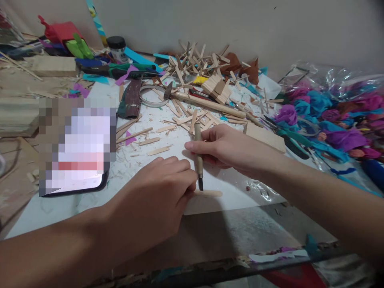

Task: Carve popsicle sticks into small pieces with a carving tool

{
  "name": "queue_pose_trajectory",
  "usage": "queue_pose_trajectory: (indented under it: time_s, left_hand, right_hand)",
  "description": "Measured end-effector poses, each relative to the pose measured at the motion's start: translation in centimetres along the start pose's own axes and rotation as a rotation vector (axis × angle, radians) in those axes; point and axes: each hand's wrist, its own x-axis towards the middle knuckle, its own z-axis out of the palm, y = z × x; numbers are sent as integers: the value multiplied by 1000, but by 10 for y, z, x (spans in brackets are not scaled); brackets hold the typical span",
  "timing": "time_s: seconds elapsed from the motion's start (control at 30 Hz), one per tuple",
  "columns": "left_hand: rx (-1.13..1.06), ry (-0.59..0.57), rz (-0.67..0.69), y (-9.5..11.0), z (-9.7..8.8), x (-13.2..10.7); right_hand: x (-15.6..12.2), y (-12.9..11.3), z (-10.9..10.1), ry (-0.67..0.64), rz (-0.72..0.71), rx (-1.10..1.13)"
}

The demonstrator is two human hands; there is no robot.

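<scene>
A wood-handled chisel (198, 162) stands nearly upright, its handle gripped between the thumb and fingers of my right hand (220, 145). The flat metal blade touches a wooden craft stick (210, 193) lying on the white paper (168, 136) near the front. My left hand (171, 188) is closed around the stick's left end, beside the blade, and hides that end. Cut stick pieces (159, 151) and shavings lie on the paper beyond my hands.
A phone (81, 152) rests at left. Behind are a hammer (207, 103), a tape roll (154, 96), a pile of craft sticks (199, 60) and a wood block (264, 137). Green-handled pliers (294, 142) and crepe-paper flowers (324, 112) fill the right. The table edge (270, 254) runs along the front.
</scene>
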Motion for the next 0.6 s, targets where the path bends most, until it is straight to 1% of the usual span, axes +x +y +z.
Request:
queue_pose_trajectory:
  time_s: [0.07, 0.13, 0.27, 0.33, 0.4, 0.5, 0.6]
  left_hand:
    - [0, 4, 12, 0, 0, -1]
    - [-1, 0, 18, -1, 0, -3]
    - [-23, -23, -17, -2, 0, -5]
    - [-44, -59, -41, -2, 0, -6]
    - [-56, -92, -55, -2, 0, -7]
    - [-57, -87, -54, -2, 1, -8]
    - [-54, -76, -53, -2, 2, -7]
  right_hand:
    - [-3, -1, -2, -3, -43, -17]
    - [-10, -2, -4, 21, -98, -26]
    - [-37, 0, -4, 91, -221, -36]
    - [-53, 4, -2, 168, -324, -49]
    - [-65, 9, 1, 267, -385, -57]
    - [-73, 17, 7, 359, -408, -64]
    - [-72, 19, 10, 360, -409, -77]
